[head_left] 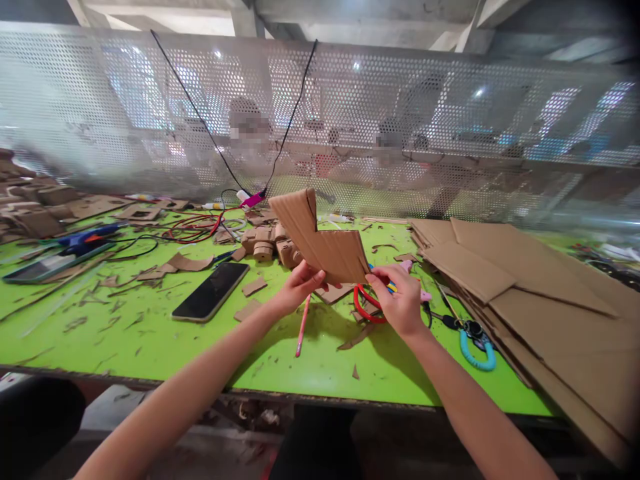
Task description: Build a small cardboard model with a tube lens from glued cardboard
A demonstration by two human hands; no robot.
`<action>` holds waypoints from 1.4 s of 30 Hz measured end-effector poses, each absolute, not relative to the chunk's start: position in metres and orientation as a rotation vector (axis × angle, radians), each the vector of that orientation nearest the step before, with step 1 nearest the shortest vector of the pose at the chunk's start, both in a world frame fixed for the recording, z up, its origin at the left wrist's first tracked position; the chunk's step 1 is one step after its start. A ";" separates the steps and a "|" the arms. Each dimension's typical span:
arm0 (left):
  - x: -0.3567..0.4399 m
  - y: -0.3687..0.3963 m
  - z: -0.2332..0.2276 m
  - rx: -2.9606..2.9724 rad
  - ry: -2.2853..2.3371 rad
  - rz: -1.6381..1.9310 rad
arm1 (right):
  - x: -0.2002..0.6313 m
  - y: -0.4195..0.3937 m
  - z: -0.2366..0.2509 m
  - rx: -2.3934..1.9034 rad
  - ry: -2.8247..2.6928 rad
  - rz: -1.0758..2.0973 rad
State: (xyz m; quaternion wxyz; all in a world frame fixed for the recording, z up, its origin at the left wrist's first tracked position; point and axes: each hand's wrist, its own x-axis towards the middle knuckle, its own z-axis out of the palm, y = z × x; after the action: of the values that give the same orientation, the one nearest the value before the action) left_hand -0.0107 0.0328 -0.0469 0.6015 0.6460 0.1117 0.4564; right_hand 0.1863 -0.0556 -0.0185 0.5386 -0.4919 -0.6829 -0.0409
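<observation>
one cut cardboard piece [320, 240], stepped in outline, is held up at the centre of the frame by two hands. the left hand [300, 287] pinches its lower left edge, fingers closed on it; the right hand [400, 300] grips its lower right corner, fingers curled around the edge. below the hands lie one pink pencil [302, 328] and one pair of red-handled scissors [367, 305], partly hidden by the right hand. one dark phone [211, 291] lies face up left of centre. one blue glue gun [83, 238] rests at the left of the frame, near a loose red cable [193, 227]. one turquoise coiled cord [477, 357] lies just beside a stack of flat cardboard sheets [540, 293] filling the right side; their count cannot be told. a few small cardboard models [265, 243] stand behind the held piece. no containers can be made out. the counter [125, 333] is bright green and strewn with cardboard scraps. a perforated metal screen [400, 120] runs across the upper frame, with blurred people behind it.
</observation>
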 end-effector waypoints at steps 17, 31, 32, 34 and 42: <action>-0.009 0.024 -0.045 1.315 0.371 0.783 | 0.184 -0.056 -0.020 -1.049 -1.723 0.246; -0.008 0.022 -0.046 1.458 0.506 0.719 | 0.204 -0.050 -0.014 -1.220 -1.861 0.108; -0.008 0.022 -0.047 1.460 0.498 0.710 | 0.202 -0.051 -0.014 -1.207 -1.861 0.113; -0.007 0.021 -0.047 1.456 0.473 0.687 | 0.197 -0.053 -0.014 -1.151 -1.813 0.172; -0.010 0.021 -0.045 1.447 0.445 0.667 | 0.195 -0.056 -0.011 -1.145 -1.755 0.344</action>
State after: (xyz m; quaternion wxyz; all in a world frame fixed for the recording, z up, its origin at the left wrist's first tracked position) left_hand -0.0096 0.0212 -0.0451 0.6770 0.6439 0.1978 0.2966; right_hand 0.1951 -0.0563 -0.0109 0.4873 -0.4710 -0.7216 0.1414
